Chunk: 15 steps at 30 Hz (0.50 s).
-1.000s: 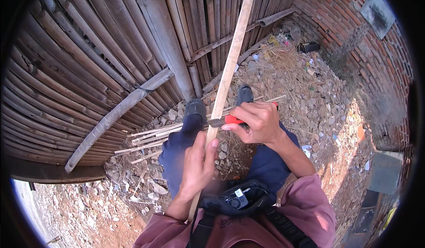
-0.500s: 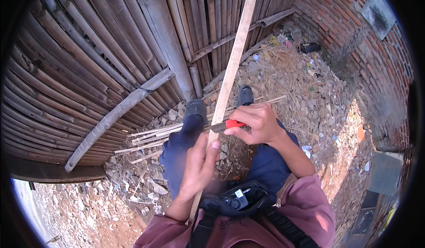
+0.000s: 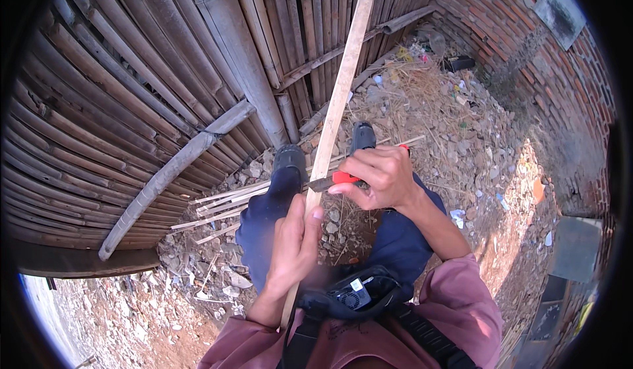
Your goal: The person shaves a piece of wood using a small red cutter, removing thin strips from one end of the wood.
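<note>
A long pale bamboo strip [image 3: 343, 85] runs from my lap up toward the bamboo wall. My left hand [image 3: 293, 244] grips its lower part, thumb lying along it. Held in my right hand [image 3: 382, 174] is a knife with a red handle [image 3: 343, 177], and its dark blade [image 3: 320, 184] rests against the strip's right edge just above my left thumb. My legs in dark blue trousers [image 3: 270, 217] and dark shoes stretch out below the strip.
Several thin split bamboo slivers [image 3: 227, 201] lie on the rubble by my left leg. A wall of bamboo poles [image 3: 132, 92] fills the left and top, a brick wall [image 3: 527, 53] the right. A black pouch [image 3: 353, 293] hangs at my chest.
My right hand with the knife has shifted slightly lower along the strip, toward my left hand. The strip and left hand stay about where they were.
</note>
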Each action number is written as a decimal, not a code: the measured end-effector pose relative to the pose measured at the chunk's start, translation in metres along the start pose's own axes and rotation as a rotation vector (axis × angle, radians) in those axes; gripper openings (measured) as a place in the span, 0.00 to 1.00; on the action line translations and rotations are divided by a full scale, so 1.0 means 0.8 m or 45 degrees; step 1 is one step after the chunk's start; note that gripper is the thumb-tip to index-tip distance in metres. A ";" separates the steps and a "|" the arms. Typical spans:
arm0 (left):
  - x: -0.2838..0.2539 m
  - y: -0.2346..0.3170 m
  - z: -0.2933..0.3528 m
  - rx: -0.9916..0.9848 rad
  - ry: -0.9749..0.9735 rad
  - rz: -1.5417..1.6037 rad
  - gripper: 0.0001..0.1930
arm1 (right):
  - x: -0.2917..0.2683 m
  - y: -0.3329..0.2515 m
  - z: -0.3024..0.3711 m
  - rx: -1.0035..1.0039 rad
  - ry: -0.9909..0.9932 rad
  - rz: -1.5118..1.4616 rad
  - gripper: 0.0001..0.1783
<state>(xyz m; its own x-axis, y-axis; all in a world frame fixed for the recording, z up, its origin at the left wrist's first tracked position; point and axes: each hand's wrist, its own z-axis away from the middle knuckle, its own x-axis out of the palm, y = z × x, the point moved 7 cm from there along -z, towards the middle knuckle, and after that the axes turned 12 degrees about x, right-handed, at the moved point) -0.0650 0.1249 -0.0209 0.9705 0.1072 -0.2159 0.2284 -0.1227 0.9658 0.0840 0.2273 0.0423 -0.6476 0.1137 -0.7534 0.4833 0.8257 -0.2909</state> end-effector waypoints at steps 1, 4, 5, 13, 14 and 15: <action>0.000 0.001 0.000 0.009 0.012 -0.002 0.11 | 0.000 0.000 0.000 0.007 0.003 0.020 0.20; -0.001 0.004 0.000 0.036 0.046 0.005 0.12 | 0.001 0.000 -0.002 0.003 0.028 0.048 0.20; 0.000 0.003 0.001 0.045 0.057 0.015 0.12 | 0.002 -0.001 -0.003 0.013 0.019 0.057 0.20; 0.018 -0.012 0.032 -0.003 -0.123 -0.020 0.12 | -0.089 0.134 -0.028 0.836 0.484 0.095 0.19; 0.022 -0.023 0.037 0.008 -0.094 -0.015 0.13 | -0.124 0.170 -0.028 0.902 0.563 0.090 0.19; 0.022 -0.024 0.033 -0.017 -0.086 0.066 0.13 | -0.144 0.192 -0.030 0.952 0.642 0.076 0.19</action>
<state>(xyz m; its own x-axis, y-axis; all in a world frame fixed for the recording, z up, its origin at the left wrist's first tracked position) -0.0504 0.1030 -0.0467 0.9841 0.0340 -0.1741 0.1768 -0.1131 0.9777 0.2189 0.3545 0.0986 -0.7053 0.5187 -0.4832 0.6673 0.2558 -0.6995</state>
